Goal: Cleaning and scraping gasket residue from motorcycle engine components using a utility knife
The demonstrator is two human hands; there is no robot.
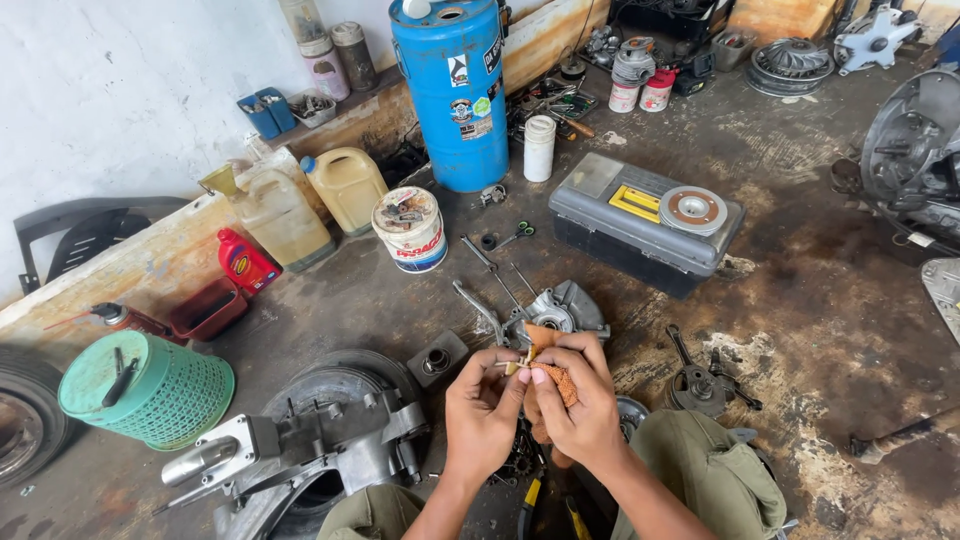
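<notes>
Partly hidden between both hands, a small part is barely visible: left hand (483, 408) pinches it, right hand (580, 405) closes on orange sandpaper (556, 378) above an engine cover (560, 308). Oily concrete floor (800, 300), grey toolbox (645, 222), blue drum (455, 90).

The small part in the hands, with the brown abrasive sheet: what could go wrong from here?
1. The small part, pinched by the left hand, might slip and get lost among the loose pieces on the dirty concrete floor.
2. The brown abrasive sheet, pressed by the right hand, may scrape bare fingertips.
</notes>
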